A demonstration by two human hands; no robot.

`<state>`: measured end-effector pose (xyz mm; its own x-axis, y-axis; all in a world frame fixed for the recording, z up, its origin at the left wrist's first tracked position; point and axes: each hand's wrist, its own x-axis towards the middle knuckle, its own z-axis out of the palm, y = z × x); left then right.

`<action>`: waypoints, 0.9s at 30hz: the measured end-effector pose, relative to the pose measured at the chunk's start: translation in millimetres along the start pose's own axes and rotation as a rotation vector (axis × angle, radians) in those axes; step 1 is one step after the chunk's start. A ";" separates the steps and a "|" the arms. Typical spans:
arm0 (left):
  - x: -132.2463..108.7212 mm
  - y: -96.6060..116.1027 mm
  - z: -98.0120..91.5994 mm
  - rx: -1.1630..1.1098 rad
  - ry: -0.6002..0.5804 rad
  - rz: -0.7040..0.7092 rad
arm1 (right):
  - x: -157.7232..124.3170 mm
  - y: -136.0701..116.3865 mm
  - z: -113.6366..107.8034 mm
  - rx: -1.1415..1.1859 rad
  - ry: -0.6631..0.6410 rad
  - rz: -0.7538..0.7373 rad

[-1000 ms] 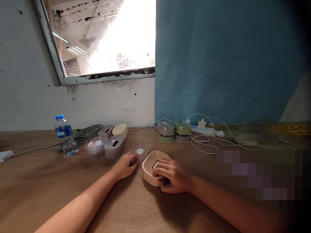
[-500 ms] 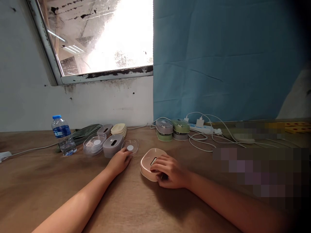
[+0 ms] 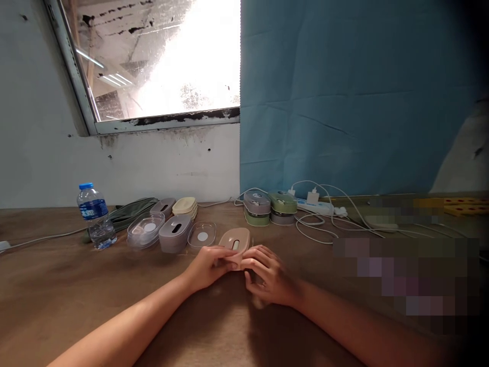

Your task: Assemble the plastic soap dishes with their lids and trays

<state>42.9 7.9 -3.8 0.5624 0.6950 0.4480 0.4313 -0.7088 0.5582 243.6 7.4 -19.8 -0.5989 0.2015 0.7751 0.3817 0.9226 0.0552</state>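
Note:
A peach plastic box with a slotted top (image 3: 241, 236) sits in front of me, its near side partly covered by my fingers. My left hand (image 3: 210, 266) pinches its near left edge between thumb and fingers. Against the near right edge rest the curved fingertips of my right hand (image 3: 269, 275), with the thumb apart from them and off the box. A clear plastic lid (image 3: 196, 239) with a white round spot lies just left of the box. Beyond it stands a grey slotted box (image 3: 170, 234).
More clear lids (image 3: 138, 237) lie stacked at left, beside a water bottle (image 3: 93, 216) and a dark green pouch (image 3: 128, 213). Cream pieces (image 3: 184, 205) are piled behind. Grey and green boxes (image 3: 281, 203) stand right of centre, near a power strip (image 3: 319, 206) and white cables.
My left hand has left the clear lid and moved right to grip the peach box. The box has turned and shifted slightly left. My right hand's thumb has come away from it.

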 end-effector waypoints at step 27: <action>-45.5 -72.9 -122.4 0.709 0.105 -0.233 | -1.6 8.7 -3.8 -0.122 -0.205 0.081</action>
<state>-100.5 42.8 20.7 0.3462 0.8194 0.4569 0.9016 -0.4252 0.0794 250.7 13.8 -18.2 -0.6882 0.3469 0.6372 0.5088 0.8568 0.0831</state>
